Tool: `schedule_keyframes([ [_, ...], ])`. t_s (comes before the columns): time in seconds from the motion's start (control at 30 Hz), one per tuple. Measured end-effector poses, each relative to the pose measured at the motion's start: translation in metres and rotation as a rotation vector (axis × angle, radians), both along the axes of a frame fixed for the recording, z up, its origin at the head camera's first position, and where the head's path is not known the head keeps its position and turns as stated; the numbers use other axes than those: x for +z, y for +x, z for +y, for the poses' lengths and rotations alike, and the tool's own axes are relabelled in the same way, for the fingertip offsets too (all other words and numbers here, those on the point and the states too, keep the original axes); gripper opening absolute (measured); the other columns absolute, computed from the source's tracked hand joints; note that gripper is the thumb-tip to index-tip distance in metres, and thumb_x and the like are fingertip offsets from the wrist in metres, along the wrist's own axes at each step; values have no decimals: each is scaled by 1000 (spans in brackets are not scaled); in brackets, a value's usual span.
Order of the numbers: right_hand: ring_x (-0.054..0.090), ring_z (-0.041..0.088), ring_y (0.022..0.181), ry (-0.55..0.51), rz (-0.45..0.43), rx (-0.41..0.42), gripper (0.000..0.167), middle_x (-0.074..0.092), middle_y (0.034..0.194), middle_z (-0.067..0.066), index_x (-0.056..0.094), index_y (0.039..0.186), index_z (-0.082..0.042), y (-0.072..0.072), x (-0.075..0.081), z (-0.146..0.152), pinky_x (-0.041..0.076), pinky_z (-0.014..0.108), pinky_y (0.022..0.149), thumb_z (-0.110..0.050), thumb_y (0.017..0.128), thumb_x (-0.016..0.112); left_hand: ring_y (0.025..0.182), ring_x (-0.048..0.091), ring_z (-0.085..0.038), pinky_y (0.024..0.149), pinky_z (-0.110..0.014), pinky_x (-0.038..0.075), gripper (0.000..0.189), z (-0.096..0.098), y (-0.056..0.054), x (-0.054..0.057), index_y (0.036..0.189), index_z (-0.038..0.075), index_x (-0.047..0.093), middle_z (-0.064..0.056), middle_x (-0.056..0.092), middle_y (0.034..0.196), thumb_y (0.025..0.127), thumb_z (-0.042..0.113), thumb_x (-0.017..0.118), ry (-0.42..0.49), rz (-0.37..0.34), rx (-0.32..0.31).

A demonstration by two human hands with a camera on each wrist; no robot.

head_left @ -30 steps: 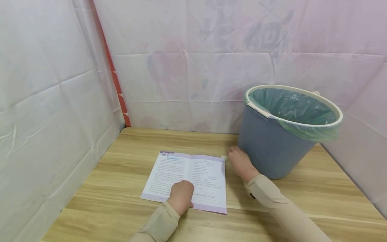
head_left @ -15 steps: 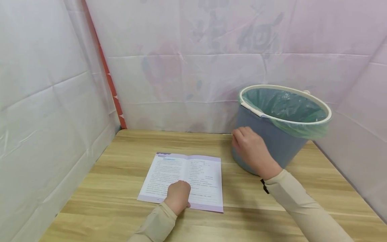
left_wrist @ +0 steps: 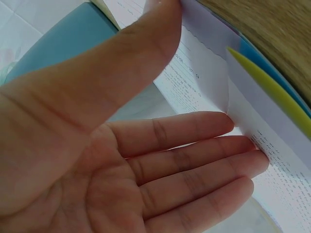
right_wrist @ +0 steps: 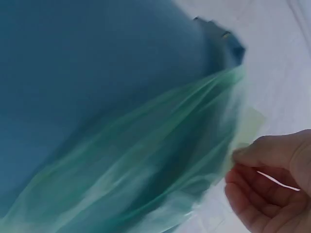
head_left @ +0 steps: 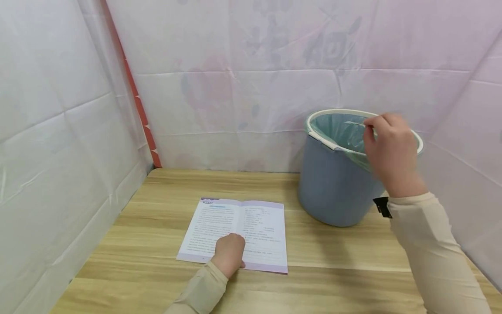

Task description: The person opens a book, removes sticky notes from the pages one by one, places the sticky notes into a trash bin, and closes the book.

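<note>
An open booklet [head_left: 262, 235] with printed pages and purple borders lies on the wooden table. My left hand [head_left: 229, 253] rests on its lower middle; in the left wrist view the fingers [left_wrist: 194, 162] are straight against the page, with the thumb near the booklet's edge. Above the near rim of a blue-grey bin [head_left: 337, 183], my right hand [head_left: 394, 148] pinches a small pale slip [right_wrist: 250, 126] between thumb and fingers. The slip shows as a thin white sliver in the head view. A green plastic bag [right_wrist: 160, 160] lines the bin and folds over its rim.
The bin stands upright at the back right of the table [head_left: 157, 222], to the right of the booklet. White cloth walls [head_left: 235, 100] close in the back and both sides. A red strip [head_left: 137, 104] runs down the back left corner.
My right hand has risen from the table beside the bin and moved right, up over the bin's rim, with the pale slip. My left hand has stayed on the booklet.
</note>
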State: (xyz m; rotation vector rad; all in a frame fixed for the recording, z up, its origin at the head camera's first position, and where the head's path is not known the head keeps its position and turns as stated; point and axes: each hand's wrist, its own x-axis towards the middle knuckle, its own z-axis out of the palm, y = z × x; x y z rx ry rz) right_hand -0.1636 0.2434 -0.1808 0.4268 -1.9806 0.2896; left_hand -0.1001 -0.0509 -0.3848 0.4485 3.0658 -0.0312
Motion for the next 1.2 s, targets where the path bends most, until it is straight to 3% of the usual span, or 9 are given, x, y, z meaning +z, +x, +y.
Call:
schedule_keyframes([
  [0.27, 50, 48, 81, 9, -239, -147, 18, 54, 87, 31, 65, 93, 17, -5, -1, 25, 42, 59, 66, 13, 85, 48, 64, 65, -17, 57, -32, 55, 46, 0, 0, 2, 83, 5, 70, -5, 66, 73, 54, 33, 93, 1, -17, 16],
  [0.37, 49, 49, 85, -4, -276, -165, 19, 54, 90, 32, 64, 96, 18, -3, -2, 26, 42, 60, 68, 12, 86, 49, 64, 65, -17, 58, -32, 56, 47, 0, 0, 3, 84, 5, 71, -6, 66, 74, 54, 33, 92, -7, -20, 18],
  [0.47, 50, 49, 83, -3, -206, -101, 17, 55, 88, 32, 63, 96, 18, 1, -6, 21, 42, 58, 71, 13, 85, 51, 65, 65, -17, 58, -31, 56, 48, 0, 1, 3, 85, 5, 71, -6, 66, 75, 53, 34, 92, -9, -21, 12],
  [0.57, 51, 46, 80, 12, -122, 36, 12, 58, 85, 30, 64, 93, 16, 9, -19, 6, 43, 53, 72, 15, 83, 56, 65, 65, -17, 59, -32, 56, 48, -1, 1, 3, 86, 4, 70, -6, 66, 76, 54, 33, 92, 2, -34, 4],
  [0.7, 53, 44, 88, -14, -94, 229, 17, 61, 94, 26, 66, 91, 9, 19, -51, -19, 42, 50, 78, 18, 77, 64, 65, 63, -17, 59, -33, 55, 43, -5, -3, 3, 83, 4, 68, -6, 66, 76, 59, 33, 90, 60, -82, 1],
  [0.83, 56, 38, 92, -130, -108, 311, 25, 64, 99, 19, 69, 93, 2, 26, -91, -37, 43, 44, 78, 18, 75, 65, 62, 58, -15, 58, -33, 53, 38, -14, -7, 5, 80, 3, 65, -5, 62, 72, 67, 30, 87, 165, -144, -18],
  [0.93, 62, 30, 87, -206, -317, 364, 23, 67, 95, 15, 69, 98, 2, 28, -121, -50, 47, 38, 74, 14, 80, 64, 57, 48, -12, 55, -30, 48, 35, -21, -9, 7, 77, 2, 62, -2, 55, 65, 71, 28, 85, 231, -173, -39],
  [1.1, 61, 37, 105, -359, -987, 410, 27, 63, 114, 27, 58, 120, 12, 16, -163, -67, 50, 44, 87, -1, 96, 52, 57, 39, -12, 54, -28, 40, 32, -29, -11, 10, 75, 2, 58, 0, 45, 62, 78, 26, 80, 287, -203, -56],
  [1.2, 50, 44, 120, -483, -1236, 403, 37, 52, 129, 34, 47, 128, 18, 8, -180, -71, 43, 51, 98, -7, 100, 45, 58, 41, -13, 55, -29, 41, 32, -29, -11, 12, 76, 2, 58, -1, 46, 63, 80, 26, 78, 291, -211, -66],
])
